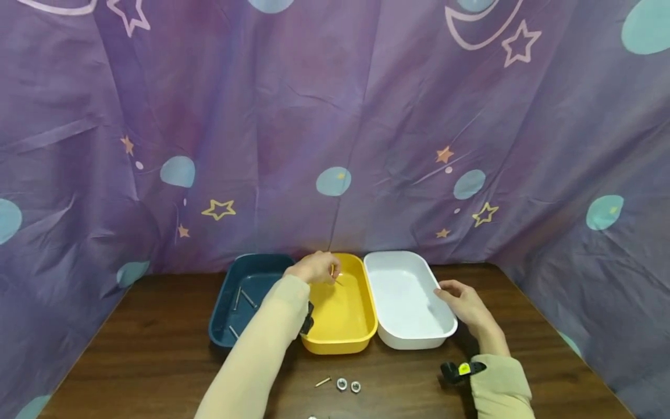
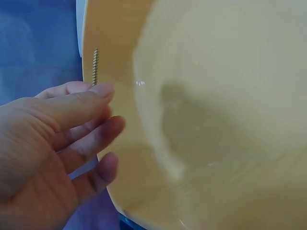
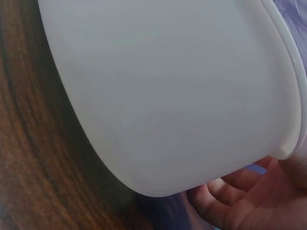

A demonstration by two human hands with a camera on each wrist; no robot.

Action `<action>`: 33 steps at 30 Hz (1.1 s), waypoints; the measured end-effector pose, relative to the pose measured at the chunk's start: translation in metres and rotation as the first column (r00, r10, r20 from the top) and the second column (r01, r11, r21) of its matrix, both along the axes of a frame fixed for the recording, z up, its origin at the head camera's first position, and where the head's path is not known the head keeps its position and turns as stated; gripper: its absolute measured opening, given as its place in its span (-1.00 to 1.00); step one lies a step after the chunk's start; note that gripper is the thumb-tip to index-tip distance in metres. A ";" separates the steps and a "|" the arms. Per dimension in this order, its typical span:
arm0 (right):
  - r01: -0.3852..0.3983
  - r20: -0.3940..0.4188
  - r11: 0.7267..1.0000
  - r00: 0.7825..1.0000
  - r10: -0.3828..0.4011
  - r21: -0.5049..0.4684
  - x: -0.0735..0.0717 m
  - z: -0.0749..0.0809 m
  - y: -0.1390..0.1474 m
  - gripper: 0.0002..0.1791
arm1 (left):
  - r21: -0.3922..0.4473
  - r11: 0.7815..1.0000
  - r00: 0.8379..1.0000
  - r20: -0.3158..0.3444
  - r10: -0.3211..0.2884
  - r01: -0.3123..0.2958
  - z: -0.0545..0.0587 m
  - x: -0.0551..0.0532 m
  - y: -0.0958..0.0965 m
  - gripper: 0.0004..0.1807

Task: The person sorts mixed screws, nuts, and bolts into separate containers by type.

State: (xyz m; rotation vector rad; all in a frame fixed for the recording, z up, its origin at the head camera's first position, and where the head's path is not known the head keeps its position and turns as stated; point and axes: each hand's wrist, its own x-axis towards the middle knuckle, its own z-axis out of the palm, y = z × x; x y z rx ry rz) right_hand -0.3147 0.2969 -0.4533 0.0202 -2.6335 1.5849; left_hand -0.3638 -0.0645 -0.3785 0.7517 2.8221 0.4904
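Over the far part of the yellow tray (image 1: 340, 320), my left hand (image 1: 316, 267) pinches a small brass-coloured screw (image 2: 95, 66) between thumb and index finger. Its threaded end sticks out past the fingertips in the left wrist view, while the head end is hidden by the fingers. My right hand (image 1: 467, 304) holds the right side of the white tray (image 1: 405, 299), fingers on its rim. In the right wrist view, curled fingers (image 3: 225, 196) show beside the outer wall of that tray, with the thumb side at the rim.
At the left stands a dark blue tray (image 1: 216, 317) with several long bolts (image 1: 248, 298), partly behind my left forearm. On the brown table (image 1: 398, 387) before the trays lie another screw (image 1: 323, 382) and two nuts (image 1: 342, 384). A purple curtain (image 1: 293, 145) hangs behind.
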 end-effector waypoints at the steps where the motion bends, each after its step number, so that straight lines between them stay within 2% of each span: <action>1: 0.003 0.002 1.000 1.000 -0.003 0.003 0.000 0.000 0.000 -0.55 | -0.005 1.000 1.000 0.005 -0.002 0.002 -0.001 0.000 0.000 -0.92; 8: 0.006 0.001 1.000 1.000 -0.006 -0.013 0.000 -0.003 0.000 -0.56 | -0.020 1.000 1.000 -0.009 -0.018 0.017 -0.005 -0.003 0.003 -0.87; 15: 0.012 0.009 1.000 1.000 -0.012 0.000 0.001 -0.002 -0.001 -0.55 | -0.018 1.000 1.000 0.026 0.001 -0.001 -0.004 -0.004 0.006 -0.94; 21: 0.007 0.009 1.000 1.000 -0.007 -0.009 0.000 0.001 -0.003 -0.54 | -0.055 0.998 0.995 0.090 0.045 -0.040 -0.001 -0.002 0.007 -0.55; 25: 0.006 0.002 1.000 1.000 -0.006 -0.009 0.000 0.001 -0.002 -0.53 | -0.060 0.998 0.995 0.102 0.021 -0.015 0.004 0.002 0.009 -0.50; 33: -0.008 0.007 0.999 1.000 0.008 -0.033 0.000 0.000 0.001 -0.56 | -0.022 0.998 0.997 0.057 -0.056 0.057 0.014 0.012 0.010 -0.61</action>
